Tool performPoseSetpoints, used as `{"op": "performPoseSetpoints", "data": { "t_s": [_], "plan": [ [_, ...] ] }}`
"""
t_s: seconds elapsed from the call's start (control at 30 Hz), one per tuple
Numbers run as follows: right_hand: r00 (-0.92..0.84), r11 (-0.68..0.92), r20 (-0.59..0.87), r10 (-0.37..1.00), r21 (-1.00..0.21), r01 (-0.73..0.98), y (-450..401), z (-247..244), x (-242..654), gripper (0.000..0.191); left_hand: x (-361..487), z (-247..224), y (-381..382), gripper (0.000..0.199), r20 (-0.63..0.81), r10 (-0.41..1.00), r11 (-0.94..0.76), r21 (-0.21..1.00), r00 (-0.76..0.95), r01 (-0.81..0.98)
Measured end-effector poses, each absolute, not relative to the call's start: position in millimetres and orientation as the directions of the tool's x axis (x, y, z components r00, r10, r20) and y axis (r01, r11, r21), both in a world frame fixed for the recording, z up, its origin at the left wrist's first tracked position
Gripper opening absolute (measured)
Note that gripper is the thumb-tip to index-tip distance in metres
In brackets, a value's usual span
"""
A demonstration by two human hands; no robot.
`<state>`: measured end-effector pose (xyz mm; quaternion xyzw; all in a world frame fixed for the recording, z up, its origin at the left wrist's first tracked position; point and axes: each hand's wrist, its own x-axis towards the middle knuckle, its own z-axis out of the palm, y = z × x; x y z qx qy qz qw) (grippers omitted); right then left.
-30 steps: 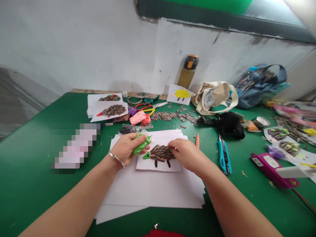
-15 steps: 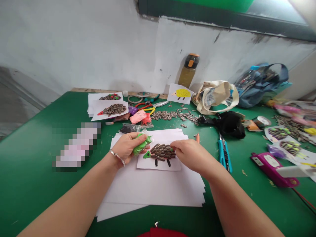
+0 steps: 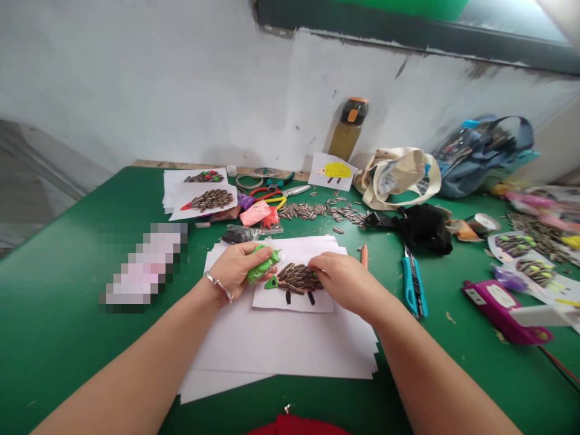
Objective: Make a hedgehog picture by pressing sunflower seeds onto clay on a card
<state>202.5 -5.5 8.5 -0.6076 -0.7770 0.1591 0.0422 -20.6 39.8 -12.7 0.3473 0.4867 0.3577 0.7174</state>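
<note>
My left hand [image 3: 238, 269] is closed round a small clear packet of green clay [image 3: 264, 263]. Beside it lies a white card [image 3: 272, 302] bearing a seed hedgehog [image 3: 296, 279] with a green clay head and two black legs. My right hand [image 3: 342, 279] has its fingers bent together over the right end of the seeds; what its fingertips hold, if anything, is hidden. Under the card is a stack of white paper [image 3: 281, 347].
Behind are finished hedgehog cards [image 3: 206, 208], pink clay [image 3: 255, 212], loose sunflower seeds [image 3: 302, 211], scissors [image 3: 290, 192] and a bottle [image 3: 348, 130]. To the right lie a teal cutter [image 3: 413, 284], black cloth [image 3: 426, 229] and a magenta glue gun [image 3: 502, 311].
My right hand has shifted slightly left over the seeds, covering more of their right end. My left hand still holds the green packet. The whole view has moved slightly.
</note>
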Motion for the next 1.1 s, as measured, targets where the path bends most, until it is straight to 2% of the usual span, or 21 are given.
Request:
{"op": "performPoseSetpoints", "data": {
  "t_s": [0.33, 0.43, 0.8, 1.1],
  "plan": [
    [-0.189, 0.148, -0.106, 0.976, -0.311, 0.939, -1.6, 2.2, 203.8, 0.020, -20.2, -13.2, 39.4, 0.023, -0.461, 0.845, 0.515, 0.838, 0.271, -0.180],
    [-0.187, 0.146, -0.119, 0.975, -0.291, 0.946, -1.9, 3.2, 201.9, 0.021, -20.4, -14.2, 39.8, 0.022, -0.465, 0.843, 0.519, 0.835, 0.271, -0.182],
    [-0.200, 0.127, -0.188, 0.962, -0.342, 0.931, -3.1, 8.2, 209.0, 0.035, -19.8, -13.9, 39.4, 0.024, -0.454, 0.846, 0.511, 0.839, 0.278, -0.187],
    [-0.241, 0.191, -0.116, 0.964, -0.333, 0.923, -2.6, 4.2, 206.1, 0.022, -20.1, -15.8, 39.7, 0.023, -0.457, 0.844, 0.514, 0.839, 0.282, -0.178]
  ]
}}
